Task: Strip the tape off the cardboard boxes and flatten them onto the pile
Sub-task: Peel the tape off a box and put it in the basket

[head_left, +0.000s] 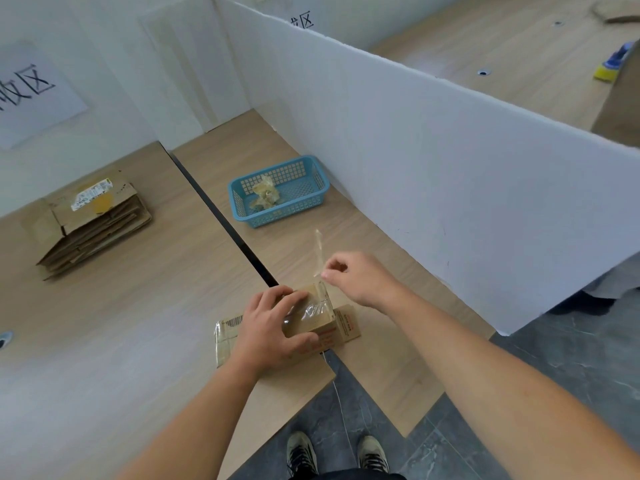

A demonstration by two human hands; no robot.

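Two bare forearms reach out from the bottom edge, above a pair of dark laced shoes (301, 452) on grey floor tiles. They meet at a small cardboard box (325, 336) that sits at the near edge of the wooden table (138, 323), over the dark seam between two tabletops. The left hand (270, 327) grips the box from above, fingers curled over its glossy taped top and thumb against the near side. Just beyond the box, the right hand (360, 278) pinches a strip of clear tape (319, 251) between thumb and forefinger. The strip stands up from the box's far top edge, with its free end pointing away.

Farther back from the box stands a blue plastic basket (301, 202) holding crumpled wads of tape (266, 195). Far to the left of the box lies the pile of flattened cardboard (93, 226), its top sheet bearing a label. To the right of the box and the basket runs a white partition board (415, 168). A paper sign (31, 91) hangs on the wall beyond the pile.
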